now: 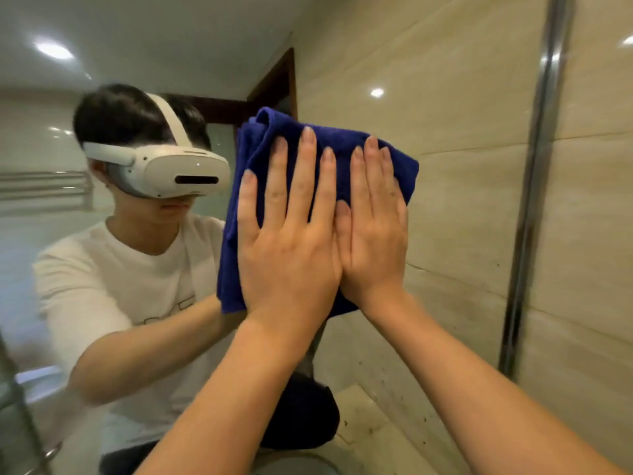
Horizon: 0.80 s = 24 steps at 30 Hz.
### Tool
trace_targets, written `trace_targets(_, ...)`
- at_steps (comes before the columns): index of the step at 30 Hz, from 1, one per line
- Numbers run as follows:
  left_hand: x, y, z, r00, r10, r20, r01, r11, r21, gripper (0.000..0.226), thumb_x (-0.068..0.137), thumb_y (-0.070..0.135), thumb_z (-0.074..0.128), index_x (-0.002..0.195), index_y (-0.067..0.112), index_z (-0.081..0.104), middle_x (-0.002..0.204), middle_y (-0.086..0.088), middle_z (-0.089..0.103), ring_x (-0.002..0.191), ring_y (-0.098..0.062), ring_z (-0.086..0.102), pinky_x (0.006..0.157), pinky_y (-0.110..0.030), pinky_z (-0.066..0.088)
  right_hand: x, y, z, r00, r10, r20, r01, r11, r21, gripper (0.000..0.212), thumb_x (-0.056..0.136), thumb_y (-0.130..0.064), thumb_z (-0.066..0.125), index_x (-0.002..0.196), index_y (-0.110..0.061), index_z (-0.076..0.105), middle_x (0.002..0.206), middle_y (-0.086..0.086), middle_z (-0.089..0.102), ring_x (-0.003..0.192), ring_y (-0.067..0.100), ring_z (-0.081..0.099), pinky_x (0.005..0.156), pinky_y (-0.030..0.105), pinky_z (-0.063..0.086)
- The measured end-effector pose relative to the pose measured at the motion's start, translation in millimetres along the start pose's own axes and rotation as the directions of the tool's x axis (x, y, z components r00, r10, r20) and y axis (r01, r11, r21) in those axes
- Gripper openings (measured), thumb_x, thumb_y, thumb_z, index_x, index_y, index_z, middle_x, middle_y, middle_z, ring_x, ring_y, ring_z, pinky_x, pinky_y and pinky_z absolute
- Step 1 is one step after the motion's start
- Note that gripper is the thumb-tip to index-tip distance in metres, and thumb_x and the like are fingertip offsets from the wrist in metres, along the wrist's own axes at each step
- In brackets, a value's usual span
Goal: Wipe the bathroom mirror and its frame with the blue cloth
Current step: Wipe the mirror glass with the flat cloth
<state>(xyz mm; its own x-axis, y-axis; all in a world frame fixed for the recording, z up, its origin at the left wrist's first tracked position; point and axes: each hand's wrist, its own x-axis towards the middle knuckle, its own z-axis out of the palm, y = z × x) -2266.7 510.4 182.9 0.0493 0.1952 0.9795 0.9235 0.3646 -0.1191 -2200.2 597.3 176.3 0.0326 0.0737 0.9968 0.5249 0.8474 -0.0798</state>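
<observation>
A folded blue cloth [260,156] lies flat against the bathroom mirror [455,200]. My left hand [287,241] presses on it with fingers spread. Beside it, touching thumb to thumb, my right hand [375,231] presses the cloth's right half. The mirror's metal frame strip [534,186] runs vertically to the right of the cloth, apart from it. The lower part of the cloth is hidden behind my palms.
The mirror reflects a person in a white shirt with a white headset [164,166], a towel rail [44,190] and a dark door frame [274,84]. Beige wall tiles [596,234] lie right of the frame. Dark specks dot the mirror's lower right.
</observation>
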Motion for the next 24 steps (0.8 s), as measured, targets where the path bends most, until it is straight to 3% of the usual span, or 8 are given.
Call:
trace_targets(6, 26, 28, 16, 1.000, 0.029, 0.001, -0.029, 1.000, 0.003, 0.053, 0.108, 0.033, 0.021, 0.158, 0.017, 0.013, 0.165, -0.005, 0.009, 0.152, -0.026, 0.006, 0.123, -0.046, 0.007, 20, 33, -4, 0.998, 0.055, -0.021, -0.055, 0.998, -0.014, 0.052, 0.103, -0.024, 0.029, 0.150, -0.002, 0.031, 0.159, 0.015, 0.028, 0.149, 0.025, 0.023, 0.119, 0.045, 0.026)
trace_targets(14, -77, 54, 35, 0.976, 0.153, 0.152, -0.164, 0.984, 0.063, 0.055, 0.101, 0.029, 0.036, 0.154, 0.015, 0.030, 0.163, -0.007, 0.017, 0.151, -0.027, 0.014, 0.121, -0.047, 0.011, -103, 54, -8, 0.987, 0.152, 0.047, -0.148, 0.985, -0.088, 0.051, 0.106, -0.029, 0.022, 0.151, -0.005, 0.024, 0.160, 0.010, 0.023, 0.150, 0.023, 0.020, 0.119, 0.043, 0.025)
trace_targets(19, -44, 65, 39, 0.957, 0.222, 0.185, -0.240, 0.968, 0.078, 0.057, 0.101, 0.029, 0.038, 0.155, 0.015, 0.027, 0.164, -0.007, 0.017, 0.151, -0.027, 0.013, 0.122, -0.046, 0.009, -81, 68, -7, 0.976, 0.219, 0.016, -0.218, 0.974, -0.061, 0.052, 0.105, -0.030, 0.024, 0.152, -0.006, 0.021, 0.161, 0.010, 0.021, 0.150, 0.022, 0.018, 0.119, 0.043, 0.025)
trace_targets(24, 31, 105, 59, 0.941, 0.297, 0.164, -0.305, 0.952, 0.021, 0.057, 0.104, 0.032, 0.029, 0.157, 0.015, 0.018, 0.165, -0.006, 0.010, 0.152, -0.027, 0.007, 0.123, -0.046, 0.003, -17, 123, -8, 0.954, 0.295, -0.050, -0.298, 0.952, -0.073, 0.054, 0.104, -0.031, 0.028, 0.152, -0.005, 0.024, 0.159, 0.013, 0.027, 0.148, 0.023, 0.023, 0.119, 0.043, 0.026)
